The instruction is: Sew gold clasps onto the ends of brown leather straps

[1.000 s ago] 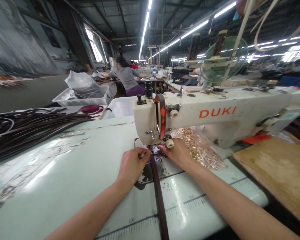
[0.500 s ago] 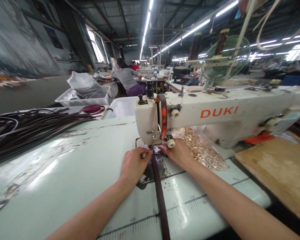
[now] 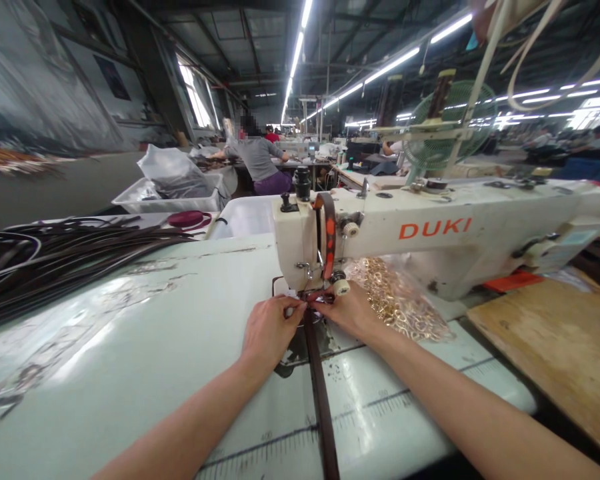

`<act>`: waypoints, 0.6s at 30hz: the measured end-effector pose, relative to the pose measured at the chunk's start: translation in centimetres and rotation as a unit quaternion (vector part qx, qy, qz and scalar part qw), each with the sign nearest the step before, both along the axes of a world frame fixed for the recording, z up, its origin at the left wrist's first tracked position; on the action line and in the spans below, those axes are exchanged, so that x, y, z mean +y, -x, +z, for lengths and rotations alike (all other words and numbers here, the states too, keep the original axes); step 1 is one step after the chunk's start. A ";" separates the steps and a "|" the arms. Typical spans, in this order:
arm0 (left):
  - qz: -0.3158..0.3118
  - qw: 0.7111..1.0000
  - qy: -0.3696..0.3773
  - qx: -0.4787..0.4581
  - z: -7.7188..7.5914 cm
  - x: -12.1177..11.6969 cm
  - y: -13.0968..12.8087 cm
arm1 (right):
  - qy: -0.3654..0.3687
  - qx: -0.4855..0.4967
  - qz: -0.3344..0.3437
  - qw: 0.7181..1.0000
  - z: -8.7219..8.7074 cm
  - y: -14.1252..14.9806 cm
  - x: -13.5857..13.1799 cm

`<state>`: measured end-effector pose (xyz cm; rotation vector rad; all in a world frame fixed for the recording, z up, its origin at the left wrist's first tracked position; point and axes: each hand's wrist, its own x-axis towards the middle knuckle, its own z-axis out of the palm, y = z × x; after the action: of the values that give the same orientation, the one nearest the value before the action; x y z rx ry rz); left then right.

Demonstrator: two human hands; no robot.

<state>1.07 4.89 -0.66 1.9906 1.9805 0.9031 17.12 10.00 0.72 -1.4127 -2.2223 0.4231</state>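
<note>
Okay, left hand [image 3: 273, 327]: thumb and index pinched together, grip on strap unclear; long, flat dark-brown strap [image 3: 320, 397] runs viewerward from between both hands' fingertips; white metal sewing machine [image 3: 373, 227] above fingers; right hand [image 3: 353, 312]: fingertips at strap, can't tell if clamped.

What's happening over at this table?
A person sits or stands at a sewing machine. Their left hand and right hand are close together by a dark strap, just below the machine's head; exactly what the fingertips grip is too small to tell. The strap runs back toward the person. Gold-coloured rings lie bagged beyond the right hand, and more dark strips are piled at left.
</note>
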 end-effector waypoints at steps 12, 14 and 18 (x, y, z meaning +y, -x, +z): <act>-0.032 0.992 -0.103 0.069 0.9 -2.2 1.6 | 0.114 0.204 -0.060 0.970 0.8 -3.3 1.3; -0.021 0.995 -0.075 0.055 0.8 -1.8 1.7 | 0.183 0.245 -0.030 0.952 1.0 -3.7 1.4; -0.050 0.995 -0.052 0.076 0.4 -0.5 1.6 | 0.276 0.273 0.037 0.921 1.3 -3.4 0.8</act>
<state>-0.55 4.36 -0.27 2.2558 1.9257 0.8722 20.49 10.76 2.04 -1.2453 -1.7550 1.3738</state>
